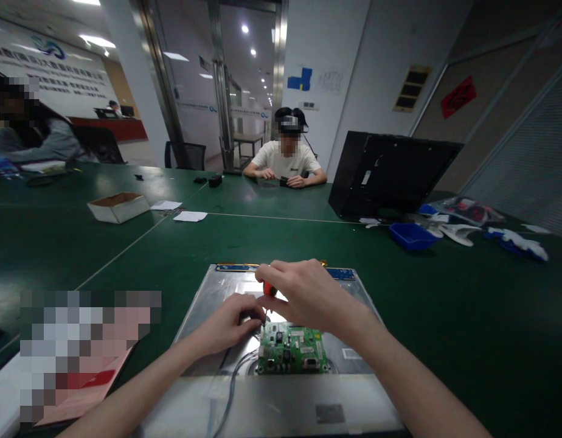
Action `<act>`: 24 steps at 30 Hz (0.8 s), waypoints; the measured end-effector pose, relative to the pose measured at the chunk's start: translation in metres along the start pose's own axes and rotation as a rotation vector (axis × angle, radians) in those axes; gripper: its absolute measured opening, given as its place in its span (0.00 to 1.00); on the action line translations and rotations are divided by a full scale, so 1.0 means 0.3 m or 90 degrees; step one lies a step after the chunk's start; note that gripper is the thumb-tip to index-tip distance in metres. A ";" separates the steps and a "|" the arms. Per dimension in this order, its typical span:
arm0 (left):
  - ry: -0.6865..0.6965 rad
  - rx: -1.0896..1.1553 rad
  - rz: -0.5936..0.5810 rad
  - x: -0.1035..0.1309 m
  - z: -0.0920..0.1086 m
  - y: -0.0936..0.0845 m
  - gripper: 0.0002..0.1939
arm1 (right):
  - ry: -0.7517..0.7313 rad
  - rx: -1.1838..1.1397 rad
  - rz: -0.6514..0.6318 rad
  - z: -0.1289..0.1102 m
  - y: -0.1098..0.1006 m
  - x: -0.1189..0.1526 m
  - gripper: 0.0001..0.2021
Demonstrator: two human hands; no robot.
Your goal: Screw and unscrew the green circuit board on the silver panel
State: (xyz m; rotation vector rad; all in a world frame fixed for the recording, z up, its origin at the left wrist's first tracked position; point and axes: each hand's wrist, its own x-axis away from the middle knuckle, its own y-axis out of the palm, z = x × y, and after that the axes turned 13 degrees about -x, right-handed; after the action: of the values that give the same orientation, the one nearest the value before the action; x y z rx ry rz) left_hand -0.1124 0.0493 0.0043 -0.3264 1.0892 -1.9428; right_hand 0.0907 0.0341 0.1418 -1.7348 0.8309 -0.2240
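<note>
A flat metal display panel (349, 311) lies in front of me, with a green circuit board (292, 350) on its middle. My right hand (308, 292) is closed around the red-orange handle of a screwdriver (269, 289), held upright above the board's far left corner. The fingers of my left hand (235, 319) are pinched together at that same corner, beside the screwdriver's shaft. What they hold, if anything, is too small to make out. A grey cable (230, 389) runs from the board's left side toward me. Along the panel's far edge lies a narrow blue circuit strip (343, 274).
On the green table (445, 340) stand a white open box (119, 208) and a blue tray (413, 236). A large black casing (395, 176) rises at the right, near gloves (518, 243). A pink sheet (93, 365) lies left. Across sits another person (287, 157).
</note>
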 end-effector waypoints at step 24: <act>0.021 0.002 0.002 -0.004 -0.004 0.001 0.05 | -0.005 -0.062 -0.047 -0.004 -0.018 0.014 0.12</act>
State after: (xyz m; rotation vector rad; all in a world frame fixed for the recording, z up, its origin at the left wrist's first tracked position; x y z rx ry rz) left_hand -0.1121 0.0508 0.0036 -0.2923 1.1073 -1.9536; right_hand 0.0955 0.0311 0.1460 -1.8590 0.7829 -0.2288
